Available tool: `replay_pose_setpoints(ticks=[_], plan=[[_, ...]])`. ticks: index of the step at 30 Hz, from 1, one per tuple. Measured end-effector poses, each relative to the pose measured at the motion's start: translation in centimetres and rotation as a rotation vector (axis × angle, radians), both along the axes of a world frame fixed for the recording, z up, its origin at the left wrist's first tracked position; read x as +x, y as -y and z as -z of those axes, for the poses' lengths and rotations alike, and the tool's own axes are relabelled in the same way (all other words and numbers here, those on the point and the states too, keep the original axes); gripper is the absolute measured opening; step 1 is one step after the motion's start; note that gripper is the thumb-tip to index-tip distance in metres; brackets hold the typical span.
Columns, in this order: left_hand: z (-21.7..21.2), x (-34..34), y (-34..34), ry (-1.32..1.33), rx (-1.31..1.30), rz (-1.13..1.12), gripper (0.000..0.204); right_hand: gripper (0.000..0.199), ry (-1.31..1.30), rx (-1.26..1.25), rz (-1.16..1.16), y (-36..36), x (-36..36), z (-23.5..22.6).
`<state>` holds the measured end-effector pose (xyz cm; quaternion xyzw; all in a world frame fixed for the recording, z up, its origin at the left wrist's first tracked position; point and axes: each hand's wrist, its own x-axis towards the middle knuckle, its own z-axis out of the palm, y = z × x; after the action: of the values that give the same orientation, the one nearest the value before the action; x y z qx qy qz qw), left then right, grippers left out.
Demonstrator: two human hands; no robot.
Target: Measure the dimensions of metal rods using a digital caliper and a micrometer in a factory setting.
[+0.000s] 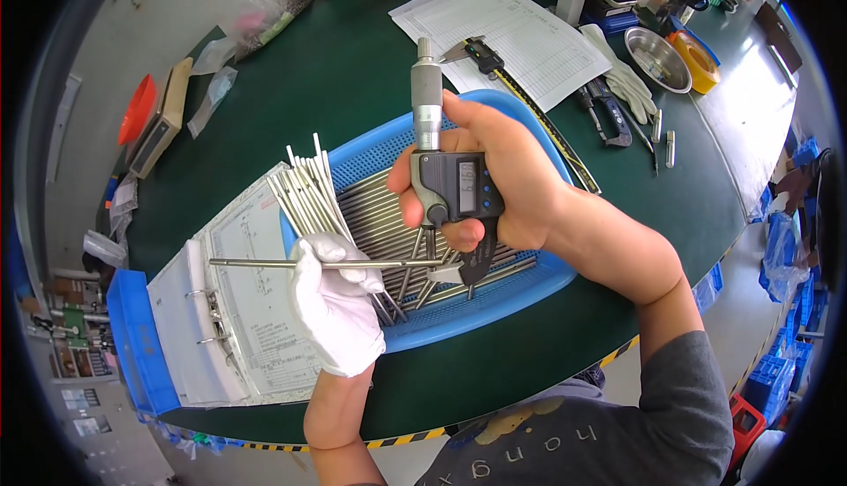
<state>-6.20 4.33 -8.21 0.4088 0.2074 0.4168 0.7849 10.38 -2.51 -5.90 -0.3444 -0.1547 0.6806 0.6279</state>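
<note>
My left hand (335, 305), in a white glove, is closed around a thin metal rod (256, 263) that lies level across the view. My bare right hand (503, 155) grips a digital micrometer (459, 182) with its thimble pointing up. The rod's right end reaches the micrometer's jaws; whether they touch it I cannot tell. Below both hands stands a blue perforated basket (520, 305) holding many metal rods (371, 213). A bundle of paler rods (304, 190) leans over the basket's left side, just beyond my gloved hand.
An open ring binder (251, 283) lies at the left. Beyond the basket are paper sheets (503, 36) and a digital caliper (529, 102). A second micrometer (604, 111), a white glove (628, 76) and a metal bowl (657, 58) lie at the right.
</note>
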Motion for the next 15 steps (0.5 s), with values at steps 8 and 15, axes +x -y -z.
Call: replay_pose_setpoints(ticks=[8,15], plan=[[0.5,-0.29,-0.38,0.039,0.068,0.072,0.023,0.064,0.022,0.028,-0.004,0.17,0.19,0.01],[0.06,-0.09,0.05,0.006,-0.018,0.001,0.028,0.066,0.153,0.051,0.023,0.22,0.05,0.11]])
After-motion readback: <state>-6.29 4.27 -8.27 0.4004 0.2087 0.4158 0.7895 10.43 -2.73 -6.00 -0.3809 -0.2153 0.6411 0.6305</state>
